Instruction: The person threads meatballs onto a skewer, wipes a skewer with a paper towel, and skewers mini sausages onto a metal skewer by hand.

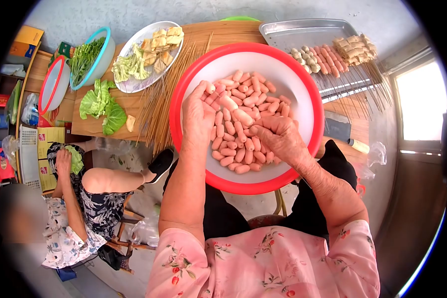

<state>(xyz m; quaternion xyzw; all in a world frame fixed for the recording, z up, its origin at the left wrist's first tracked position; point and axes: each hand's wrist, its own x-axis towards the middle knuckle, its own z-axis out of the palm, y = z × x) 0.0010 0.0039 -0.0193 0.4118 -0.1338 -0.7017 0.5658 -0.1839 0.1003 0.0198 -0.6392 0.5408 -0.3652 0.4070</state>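
A white bowl with a red rim [313, 79] holds a heap of small pink sausages [241, 146]. Over the heap, a few larger-looking sausages [228, 103] line up slantwise between my two hands; whether a skewer runs through them I cannot make out. My left hand [197, 111], at the bowl's left side, has its fingers curled around sausages at the upper end of this line. From the right, my right hand [282, 135] pinches with thumb and forefinger at the lower sausage [243, 117]. Its other fingers are bent over the heap.
Bamboo skewers [166, 104] lie left of the bowl, near a plate of cut food [126, 84] and lettuce [104, 107]. At right are a metal tray [288, 32] with loaded skewers [328, 59] and a cleaver [338, 130]. A seated person [79, 208] holds a leaf at left.
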